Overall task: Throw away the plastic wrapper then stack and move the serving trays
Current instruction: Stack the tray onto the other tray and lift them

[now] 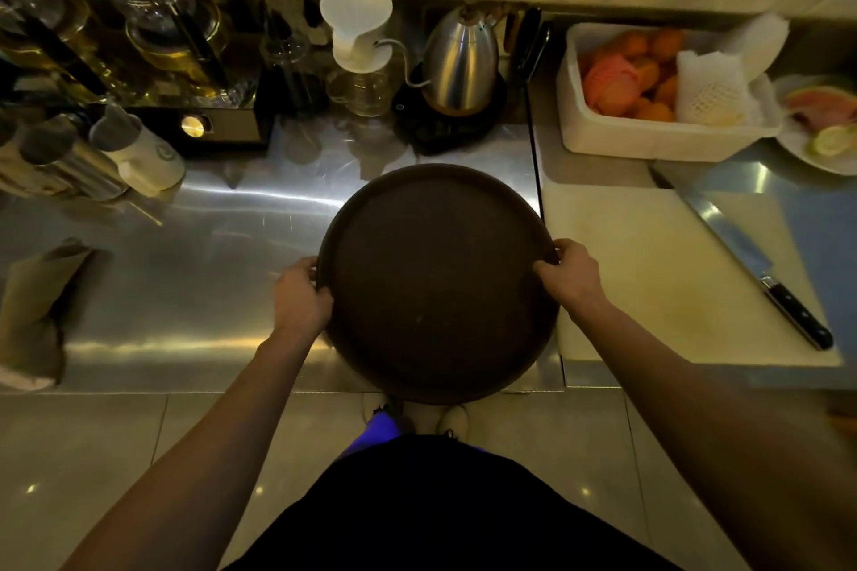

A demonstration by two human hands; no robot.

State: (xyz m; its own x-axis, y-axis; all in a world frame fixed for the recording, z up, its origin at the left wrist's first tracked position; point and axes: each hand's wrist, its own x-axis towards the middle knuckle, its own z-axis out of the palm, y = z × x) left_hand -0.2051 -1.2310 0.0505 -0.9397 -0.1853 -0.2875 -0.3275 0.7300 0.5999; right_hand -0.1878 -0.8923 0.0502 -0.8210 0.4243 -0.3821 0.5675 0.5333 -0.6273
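A round dark brown serving tray (436, 283) is held over the front edge of the steel counter (195, 274). My left hand (300, 298) grips its left rim and my right hand (568, 274) grips its right rim. Only one tray face shows; I cannot tell whether another tray lies beneath it. No plastic wrapper is visible.
A white cutting board (658, 274) with a black-handled knife (760, 269) lies right of the tray. Behind it stands a white tub of fruit (649, 139). A kettle (459, 60), a pour-over dripper (357, 28) and bottles line the back. A brown paper bag (32, 306) sits far left.
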